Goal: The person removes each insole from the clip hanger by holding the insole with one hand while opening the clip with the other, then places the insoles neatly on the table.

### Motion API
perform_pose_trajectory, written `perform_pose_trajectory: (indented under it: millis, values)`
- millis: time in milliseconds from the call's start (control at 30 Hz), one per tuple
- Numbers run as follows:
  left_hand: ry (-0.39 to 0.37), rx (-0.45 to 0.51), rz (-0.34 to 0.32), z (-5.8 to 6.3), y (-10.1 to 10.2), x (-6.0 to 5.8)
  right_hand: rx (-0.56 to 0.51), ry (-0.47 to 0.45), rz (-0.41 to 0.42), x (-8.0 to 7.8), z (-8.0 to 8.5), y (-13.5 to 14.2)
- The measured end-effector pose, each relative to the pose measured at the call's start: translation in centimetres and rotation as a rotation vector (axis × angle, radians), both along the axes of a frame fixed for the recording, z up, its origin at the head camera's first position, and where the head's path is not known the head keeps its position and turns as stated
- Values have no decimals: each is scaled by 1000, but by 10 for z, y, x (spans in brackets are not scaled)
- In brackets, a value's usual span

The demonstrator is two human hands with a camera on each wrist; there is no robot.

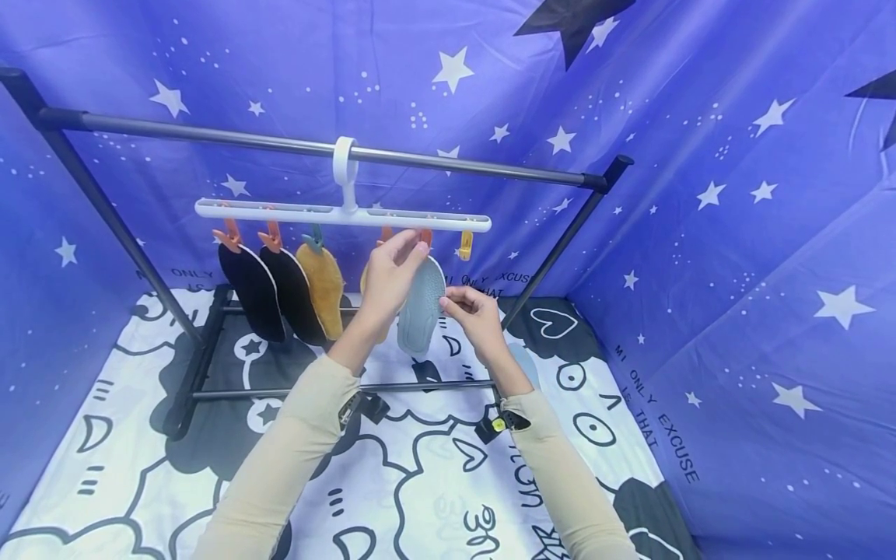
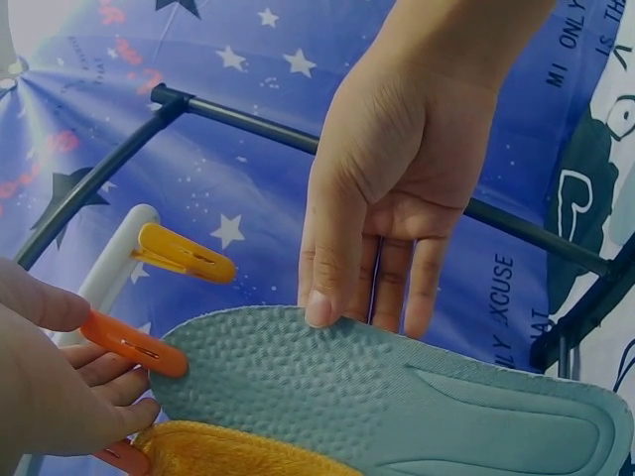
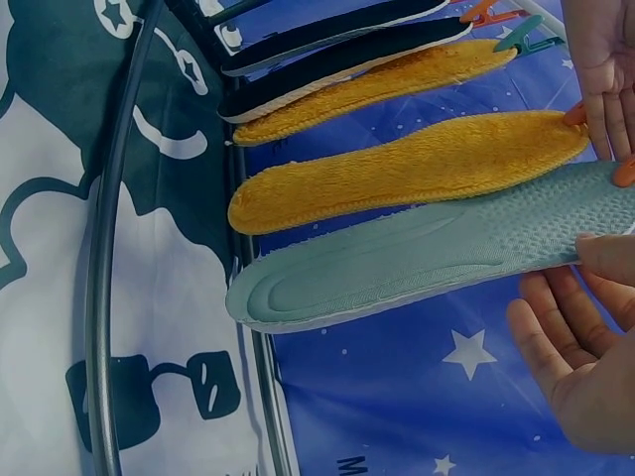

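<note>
A grey-blue insole (image 1: 421,315) with a dimpled surface hangs by its upper end from an orange clip (image 2: 137,344) on the white hanger (image 1: 294,211). My left hand (image 1: 385,276) is at that clip, its thumb against the clip's end and its other fingers behind. With thumb and fingers, my right hand (image 1: 478,315) pinches the edge of the insole. Right beside it hangs a fuzzy yellow insole (image 3: 407,169), mostly hidden by my left hand in the head view. At the hanger's right end, a yellow clip (image 1: 466,246) holds nothing.
Two black insoles (image 1: 245,292) and another yellow insole (image 1: 322,288) hang to the left. The hanger hooks over a dark metal rack (image 1: 455,163). Part of a pale blue insole (image 1: 522,364) lies on the patterned cloth (image 1: 392,498) behind my right wrist. Star-printed curtain (image 1: 735,257) surrounds the rack.
</note>
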State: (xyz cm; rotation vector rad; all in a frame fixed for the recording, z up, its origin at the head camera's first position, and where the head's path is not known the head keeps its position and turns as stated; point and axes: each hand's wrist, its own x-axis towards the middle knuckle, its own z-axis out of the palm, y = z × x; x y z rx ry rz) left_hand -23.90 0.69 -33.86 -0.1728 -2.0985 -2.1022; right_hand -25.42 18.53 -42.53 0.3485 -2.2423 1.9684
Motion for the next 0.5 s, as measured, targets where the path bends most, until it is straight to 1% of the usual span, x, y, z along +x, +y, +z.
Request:
perform_pose_trajectory:
  millis: [133, 333, 500]
  values:
    - [25, 14, -7, 0, 0, -1, -1, 7, 8, 0, 0, 1]
    - [26, 36, -31, -2, 0, -3, -5, 5, 12, 0, 1, 1]
    - [35, 26, -21, -2, 0, -4, 5, 11, 6, 1, 2, 1]
